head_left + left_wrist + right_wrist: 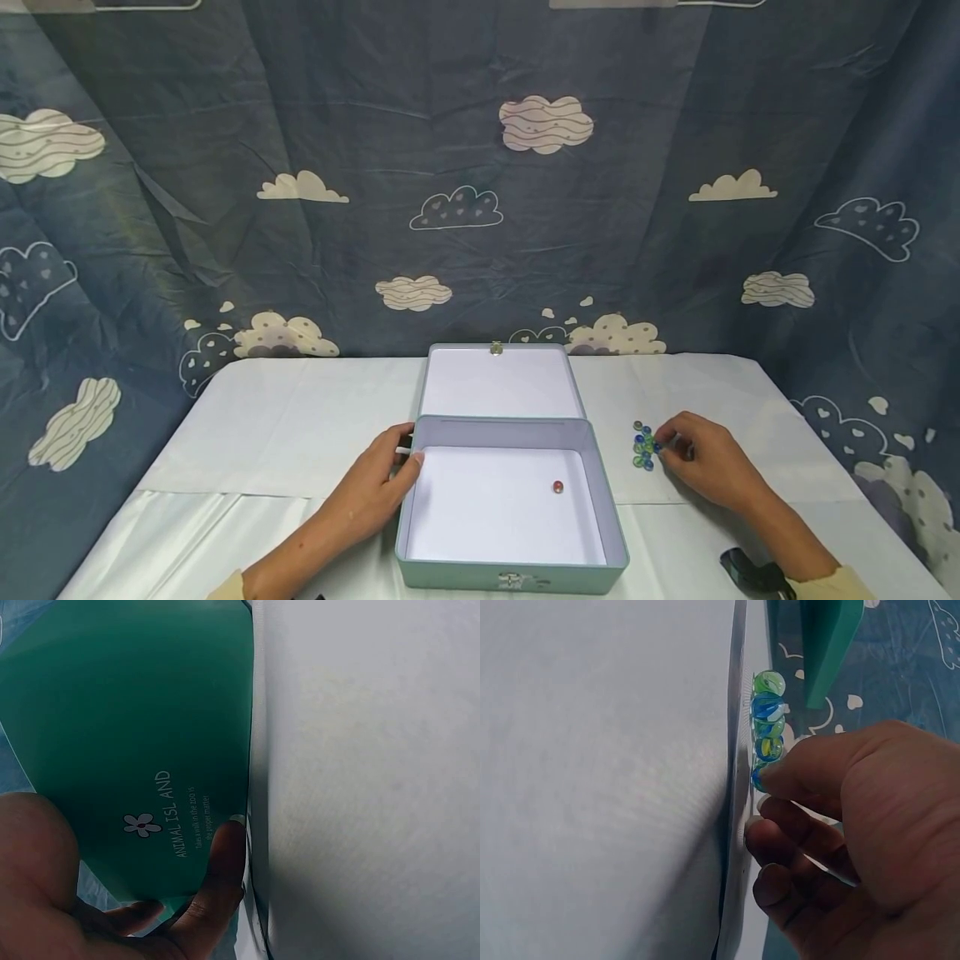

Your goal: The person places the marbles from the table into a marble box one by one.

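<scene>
- Currently the L hand is holding the box at its L side, thumb bending over the rim, fingers pressing the outer wall.
- R hand is pinching a blue marble btw. thumb & index fingertip; other fingers are curling loosely, holding nothing.
- That marble is sitting low by the tabletop, at the R edge of a small pile of marbles, blue & green mostly, touching or nearly so.
- Pile is lying on the table, R of the box, well apart from it.
- One red marble is lying inside the box, on the white floor, toward the R wall.
- Lid is standing open at the back, w/ a small metal catch at its top edge; a latch is showing on the front.
- Outer L wall is showing "ANIMAL ISLAND" + a flower print on green.
- White cloth is covering the table; a dark blue curtain w/ cloud prints is hanging behind.
- Black device is showing by the R wrist, near the yellowish sleeve.
</scene>
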A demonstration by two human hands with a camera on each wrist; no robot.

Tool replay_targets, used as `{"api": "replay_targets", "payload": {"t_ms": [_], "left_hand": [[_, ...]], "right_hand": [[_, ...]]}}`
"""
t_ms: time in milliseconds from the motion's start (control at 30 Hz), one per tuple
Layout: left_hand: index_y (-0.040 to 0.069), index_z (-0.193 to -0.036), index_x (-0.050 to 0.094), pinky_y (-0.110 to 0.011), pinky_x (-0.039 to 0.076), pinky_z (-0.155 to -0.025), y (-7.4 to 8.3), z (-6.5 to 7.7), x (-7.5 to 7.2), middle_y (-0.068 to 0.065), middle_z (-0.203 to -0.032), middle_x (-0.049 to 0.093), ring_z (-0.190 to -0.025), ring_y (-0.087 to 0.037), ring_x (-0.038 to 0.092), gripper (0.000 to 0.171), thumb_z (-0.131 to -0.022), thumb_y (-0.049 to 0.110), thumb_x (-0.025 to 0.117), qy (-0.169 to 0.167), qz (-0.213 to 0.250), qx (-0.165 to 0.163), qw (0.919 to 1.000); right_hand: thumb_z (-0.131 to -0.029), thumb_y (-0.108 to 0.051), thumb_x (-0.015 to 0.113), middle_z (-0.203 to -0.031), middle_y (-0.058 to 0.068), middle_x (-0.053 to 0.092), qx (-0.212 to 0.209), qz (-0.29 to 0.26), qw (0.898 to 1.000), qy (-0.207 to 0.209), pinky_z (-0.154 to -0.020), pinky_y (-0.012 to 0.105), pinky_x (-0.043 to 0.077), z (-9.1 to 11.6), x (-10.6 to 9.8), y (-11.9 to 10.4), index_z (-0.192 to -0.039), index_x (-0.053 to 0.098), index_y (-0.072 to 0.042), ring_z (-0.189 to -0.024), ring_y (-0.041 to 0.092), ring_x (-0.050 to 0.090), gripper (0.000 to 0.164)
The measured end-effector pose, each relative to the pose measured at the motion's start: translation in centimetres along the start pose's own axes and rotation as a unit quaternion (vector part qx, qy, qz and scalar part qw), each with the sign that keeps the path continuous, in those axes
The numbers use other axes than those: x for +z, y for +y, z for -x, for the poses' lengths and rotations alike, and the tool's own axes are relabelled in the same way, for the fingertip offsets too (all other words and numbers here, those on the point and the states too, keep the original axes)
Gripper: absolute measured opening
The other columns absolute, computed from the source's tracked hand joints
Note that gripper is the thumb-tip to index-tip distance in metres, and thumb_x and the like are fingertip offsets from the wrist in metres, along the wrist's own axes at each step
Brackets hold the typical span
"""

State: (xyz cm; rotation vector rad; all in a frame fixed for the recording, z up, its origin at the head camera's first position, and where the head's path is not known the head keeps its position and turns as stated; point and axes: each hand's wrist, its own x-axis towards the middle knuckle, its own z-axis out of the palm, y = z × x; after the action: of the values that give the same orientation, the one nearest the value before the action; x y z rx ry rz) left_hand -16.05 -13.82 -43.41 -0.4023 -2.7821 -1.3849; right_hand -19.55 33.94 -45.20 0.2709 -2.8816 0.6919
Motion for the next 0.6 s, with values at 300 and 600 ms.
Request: {"api": "replay_targets", "payload": {"t_ms": [300,600], "left_hand": [[0.003,-0.155,0.048,-0.045,0.056,-0.097,0.10,0.05,-0.02,-0.011,-0.151,0.056,-0.119,-0.017,0.067,0.052,-0.111,0.029,0.056,0.001,-0.001,0.001,1.0000],[0.003,-0.155,0.047,-0.044,0.057,-0.097,0.06,0.10,-0.02,-0.012,-0.152,0.055,-0.120,-0.017,0.067,0.052,-0.111,0.029,0.056,0.001,0.002,0.000,1.0000]], "right_hand": [[-0.081,-0.002,0.085,-0.089,-0.004,0.068,0.011,0.007,1.000,-0.007,-0.065,0.029,0.050,-0.11,0.14,-0.07,-0.102,0.075,-0.007,-0.078,0.014,0.057,0.023],[-0.080,-0.002,0.083,-0.085,-0.004,0.065,0.005,0.012,1.000,-0.001,-0.064,0.029,0.049,-0.14,0.27,0.11,-0.098,0.075,-0.008,-0.076,0.014,0.055,0.021]]}}
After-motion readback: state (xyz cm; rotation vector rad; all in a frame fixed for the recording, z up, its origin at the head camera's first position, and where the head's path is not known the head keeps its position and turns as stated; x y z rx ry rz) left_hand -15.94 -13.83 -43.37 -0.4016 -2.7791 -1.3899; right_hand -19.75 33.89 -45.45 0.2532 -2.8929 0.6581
